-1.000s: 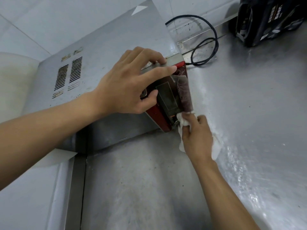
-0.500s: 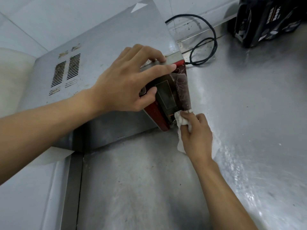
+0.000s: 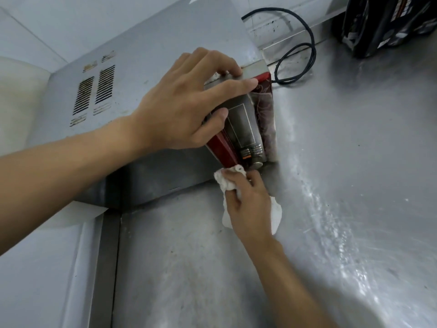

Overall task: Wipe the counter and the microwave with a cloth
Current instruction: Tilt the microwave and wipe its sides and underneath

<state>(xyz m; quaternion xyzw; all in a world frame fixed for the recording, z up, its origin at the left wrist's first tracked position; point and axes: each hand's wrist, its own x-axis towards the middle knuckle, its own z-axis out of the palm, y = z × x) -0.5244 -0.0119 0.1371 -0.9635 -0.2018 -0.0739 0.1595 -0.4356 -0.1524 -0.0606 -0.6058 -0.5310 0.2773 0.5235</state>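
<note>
A grey metal microwave (image 3: 146,67) with a red-trimmed front panel stands on the steel counter (image 3: 343,185). My left hand (image 3: 186,102) grips the microwave's top front corner, fingers over the top edge and thumb on the panel. My right hand (image 3: 250,202) holds a crumpled white cloth (image 3: 224,183) and presses it against the bottom of the front panel, just left of the knobs. Part of the cloth sticks out to the right of the hand.
A black power cable (image 3: 305,46) loops behind the microwave along the back wall. A black bag-like object (image 3: 387,22) stands at the far right of the counter. A white wall and ledge (image 3: 47,268) lie to the left.
My right hand has slid the cloth left along the bottom of the front panel, uncovering the knobs. My left hand keeps its grip on the top corner.
</note>
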